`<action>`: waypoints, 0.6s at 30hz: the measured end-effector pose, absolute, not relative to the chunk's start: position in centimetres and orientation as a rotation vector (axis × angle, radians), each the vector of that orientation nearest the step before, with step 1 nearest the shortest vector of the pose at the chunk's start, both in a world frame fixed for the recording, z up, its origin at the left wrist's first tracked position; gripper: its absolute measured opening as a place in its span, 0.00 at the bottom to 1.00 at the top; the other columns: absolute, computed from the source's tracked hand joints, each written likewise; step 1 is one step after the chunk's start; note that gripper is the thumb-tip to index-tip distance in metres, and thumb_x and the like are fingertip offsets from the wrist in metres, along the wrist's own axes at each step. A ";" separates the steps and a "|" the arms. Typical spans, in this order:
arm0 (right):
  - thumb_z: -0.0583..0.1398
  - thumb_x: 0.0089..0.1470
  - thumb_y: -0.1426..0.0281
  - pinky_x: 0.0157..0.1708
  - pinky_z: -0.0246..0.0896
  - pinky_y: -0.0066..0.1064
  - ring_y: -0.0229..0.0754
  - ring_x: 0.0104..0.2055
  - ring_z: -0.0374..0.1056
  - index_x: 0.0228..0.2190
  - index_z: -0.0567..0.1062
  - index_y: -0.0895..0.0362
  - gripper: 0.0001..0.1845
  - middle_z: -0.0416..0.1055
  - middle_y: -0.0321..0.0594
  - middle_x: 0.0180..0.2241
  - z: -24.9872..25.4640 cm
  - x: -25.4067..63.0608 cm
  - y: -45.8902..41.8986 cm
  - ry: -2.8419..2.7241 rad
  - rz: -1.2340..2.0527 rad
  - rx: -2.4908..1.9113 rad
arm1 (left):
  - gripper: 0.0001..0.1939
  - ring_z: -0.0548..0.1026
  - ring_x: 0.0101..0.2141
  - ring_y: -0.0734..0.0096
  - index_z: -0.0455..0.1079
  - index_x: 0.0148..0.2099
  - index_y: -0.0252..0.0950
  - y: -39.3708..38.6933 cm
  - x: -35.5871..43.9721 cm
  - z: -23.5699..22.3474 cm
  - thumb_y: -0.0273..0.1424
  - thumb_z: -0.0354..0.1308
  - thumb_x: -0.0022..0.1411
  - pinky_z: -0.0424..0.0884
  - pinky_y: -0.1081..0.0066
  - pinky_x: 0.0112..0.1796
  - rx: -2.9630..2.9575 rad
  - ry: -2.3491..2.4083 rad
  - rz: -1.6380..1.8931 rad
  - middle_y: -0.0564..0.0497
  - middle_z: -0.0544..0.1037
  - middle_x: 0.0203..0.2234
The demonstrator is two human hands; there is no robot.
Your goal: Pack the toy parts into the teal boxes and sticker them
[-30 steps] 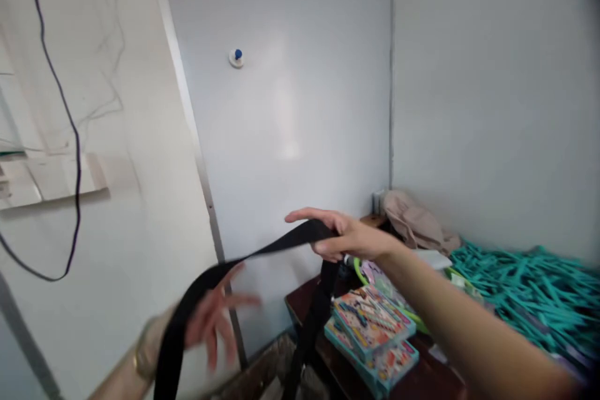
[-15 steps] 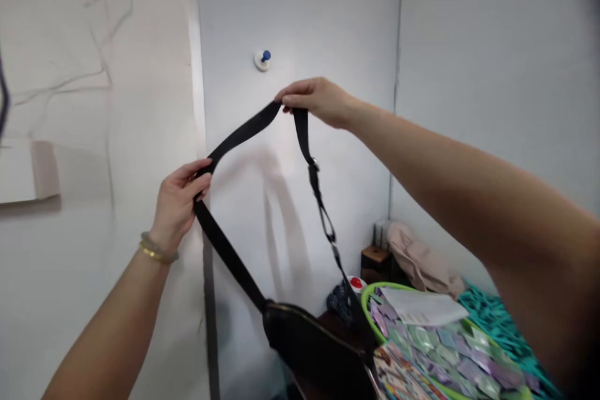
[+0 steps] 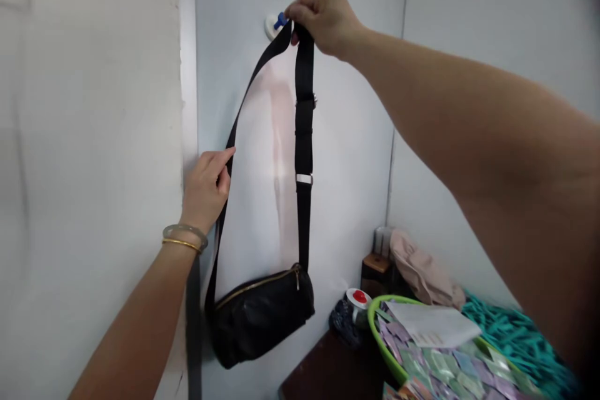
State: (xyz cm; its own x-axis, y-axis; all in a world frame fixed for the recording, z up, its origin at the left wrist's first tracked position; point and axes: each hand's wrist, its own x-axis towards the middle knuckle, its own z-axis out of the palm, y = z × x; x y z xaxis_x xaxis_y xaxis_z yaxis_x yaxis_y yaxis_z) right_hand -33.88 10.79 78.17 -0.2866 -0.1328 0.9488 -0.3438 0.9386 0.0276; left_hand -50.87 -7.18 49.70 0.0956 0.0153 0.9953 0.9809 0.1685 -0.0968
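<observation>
A small black bag (image 3: 260,314) with a gold zip hangs against the grey wall by its long black strap (image 3: 304,137). My right hand (image 3: 323,15) pinches the top of the strap loop right at a blue-tipped white wall hook (image 3: 275,24). Lower down, my left hand (image 3: 206,187), with bracelets on the wrist, has its fingers curled against the strap's left run, index finger stretched along it.
A dark wooden table (image 3: 328,372) stands at the lower right. On it is a green basin (image 3: 379,344) filled with small coloured packets and a white paper. Behind lie a beige cloth (image 3: 422,272), a red-capped jar (image 3: 357,300) and a heap of teal strips (image 3: 520,337).
My right hand has lifted the strap from waist height up to the wall hook. The bag rose off the table area and now hangs flat against the wall. My left hand followed the strap upward.
</observation>
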 end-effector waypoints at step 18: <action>0.51 0.58 0.65 0.38 0.51 0.21 0.22 0.42 0.65 0.15 0.53 0.51 0.21 0.77 0.53 0.43 83.7 -39.4 12.2 -1.532 -0.052 -0.082 | 0.26 0.75 0.47 0.65 0.71 0.60 0.41 -6.8 -51.3 49.3 0.17 0.51 0.63 0.77 0.58 0.51 -1.145 -1.199 -0.948 0.43 0.66 0.61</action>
